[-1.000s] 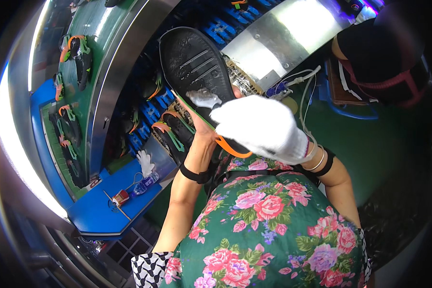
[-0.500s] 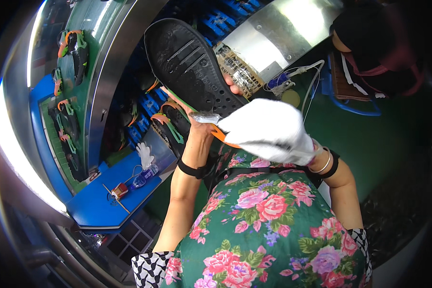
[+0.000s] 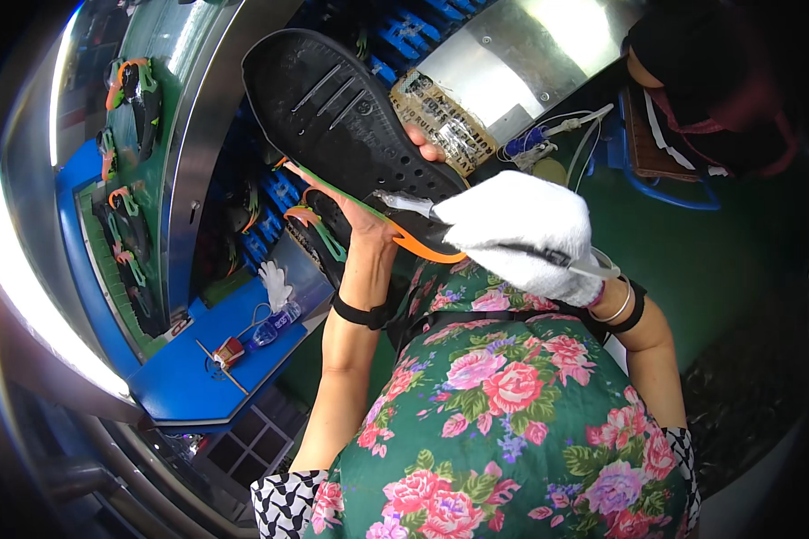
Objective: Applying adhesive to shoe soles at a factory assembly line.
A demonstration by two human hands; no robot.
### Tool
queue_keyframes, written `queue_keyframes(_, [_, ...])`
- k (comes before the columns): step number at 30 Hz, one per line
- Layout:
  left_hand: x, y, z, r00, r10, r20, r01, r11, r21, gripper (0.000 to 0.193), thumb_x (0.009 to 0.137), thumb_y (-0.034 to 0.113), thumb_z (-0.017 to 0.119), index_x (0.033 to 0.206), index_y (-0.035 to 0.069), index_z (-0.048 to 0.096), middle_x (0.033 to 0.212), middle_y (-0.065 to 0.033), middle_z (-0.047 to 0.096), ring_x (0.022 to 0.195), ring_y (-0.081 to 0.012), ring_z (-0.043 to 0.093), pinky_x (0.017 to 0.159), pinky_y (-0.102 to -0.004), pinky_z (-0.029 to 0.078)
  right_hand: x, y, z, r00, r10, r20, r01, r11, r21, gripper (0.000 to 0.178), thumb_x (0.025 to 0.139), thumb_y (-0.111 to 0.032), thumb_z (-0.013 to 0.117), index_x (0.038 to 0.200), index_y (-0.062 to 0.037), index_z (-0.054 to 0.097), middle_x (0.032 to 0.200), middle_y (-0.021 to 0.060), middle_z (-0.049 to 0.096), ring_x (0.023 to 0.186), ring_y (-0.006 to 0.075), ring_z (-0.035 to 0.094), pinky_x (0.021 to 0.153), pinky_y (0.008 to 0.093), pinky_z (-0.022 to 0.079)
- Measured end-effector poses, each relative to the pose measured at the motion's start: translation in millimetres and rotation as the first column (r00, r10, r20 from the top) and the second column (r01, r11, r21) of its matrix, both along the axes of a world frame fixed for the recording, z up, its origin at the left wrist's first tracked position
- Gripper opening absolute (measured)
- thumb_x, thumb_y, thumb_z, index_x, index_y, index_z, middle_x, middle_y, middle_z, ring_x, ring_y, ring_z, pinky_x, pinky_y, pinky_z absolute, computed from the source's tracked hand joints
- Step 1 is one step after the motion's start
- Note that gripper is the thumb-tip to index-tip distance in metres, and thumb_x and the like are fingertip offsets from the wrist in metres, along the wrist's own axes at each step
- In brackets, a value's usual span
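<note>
My left hand [image 3: 371, 222] is wrapped under a large black shoe sole [image 3: 333, 117] with an orange and green edge. Its fingertips show over the far rim. The inner face of the sole is turned up, with ribs, a row of holes and wet, shiny patches. In a white glove, my right hand [image 3: 521, 235] grips a slim brush [image 3: 406, 204] with a pale metallic front part. The brush's tip rests on or just over the sole near the edge by my left palm. The glove hides most of the handle.
Several more soles [image 3: 139, 99] lie on a green conveyor [image 3: 184, 40] at the left. A blue shelf [image 3: 180, 395] holds a bottle [image 3: 274, 323], a white glove [image 3: 276, 286] and a small red-and-white box [image 3: 229, 352]. A blue-framed stool [image 3: 638, 148] stands at the far right.
The sole has shifted slightly left and tilted. My right hand has turned, and the brush tip has moved from the sole's near edge a little further onto its surface.
</note>
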State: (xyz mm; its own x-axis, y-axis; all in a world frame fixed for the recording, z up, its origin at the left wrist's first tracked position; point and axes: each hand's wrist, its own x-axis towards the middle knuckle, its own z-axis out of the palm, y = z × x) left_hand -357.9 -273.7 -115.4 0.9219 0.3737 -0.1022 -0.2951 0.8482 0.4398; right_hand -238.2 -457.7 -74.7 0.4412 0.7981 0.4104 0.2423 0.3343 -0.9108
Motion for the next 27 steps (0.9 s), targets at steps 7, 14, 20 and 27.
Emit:
queue_keyframes(7, [2.7,4.0,-1.0,0.997,0.044,-0.062,-0.051,0.993,-0.104,0.123,0.062,0.106,0.037,0.131,0.006,0.055,0.105,-0.0208,0.065,0.095,-0.0357,0.061,0.083,-0.0478,0.052,-7.3,-2.3,-3.1,0.992,0.003,0.128,-0.009,0.999,0.047,0.028,0.076,-0.001,0.08,0.103,-0.008,0.079,0.104,0.0106,0.077,0.091,0.0268,0.074,0.079,0.0366,0.059])
queue_keyframes(14, [4.5,5.7,3.4,0.99,0.1,-0.104,-0.107,0.992,-0.067,0.125,0.061,0.107,0.034,0.13,0.004,0.055,0.103,-0.0211,0.065,0.093,-0.0356,0.062,0.084,-0.0481,0.053,-2.5,-4.5,0.5,0.99,-0.005,0.143,0.0,0.999,0.037,0.025,0.077,0.0,0.08,0.101,-0.0062,0.079,0.103,0.0114,0.077,0.09,0.027,0.074,0.078,0.0361,0.059])
queue_keyframes(20, [7.7,6.1,4.7,0.99,0.103,-0.092,-0.105,0.994,-0.021,0.128,0.06,0.107,0.033,0.132,0.003,0.054,0.105,-0.0209,0.065,0.095,-0.0354,0.063,0.086,-0.048,0.053,3.3,-6.3,-2.0,0.996,0.028,-0.083,-0.03,0.999,-0.015,0.021,0.077,0.0,0.08,0.097,-0.0054,0.079,0.101,0.0113,0.077,0.09,0.0262,0.074,0.078,0.0358,0.059])
queue_keyframes(27, [4.4,19.2,-2.6,0.999,-0.032,-0.042,0.036,0.995,0.096,0.12,0.066,0.099,0.049,0.131,-0.002,0.052,0.117,-0.0136,0.059,0.107,-0.0279,0.056,0.097,-0.045,0.05,4.0,-4.3,-1.3,1.0,-0.005,0.017,0.004,0.999,0.041,0.02,0.077,0.001,0.08,0.095,-0.0037,0.078,0.098,0.0121,0.077,0.088,0.0264,0.075,0.077,0.0355,0.059])
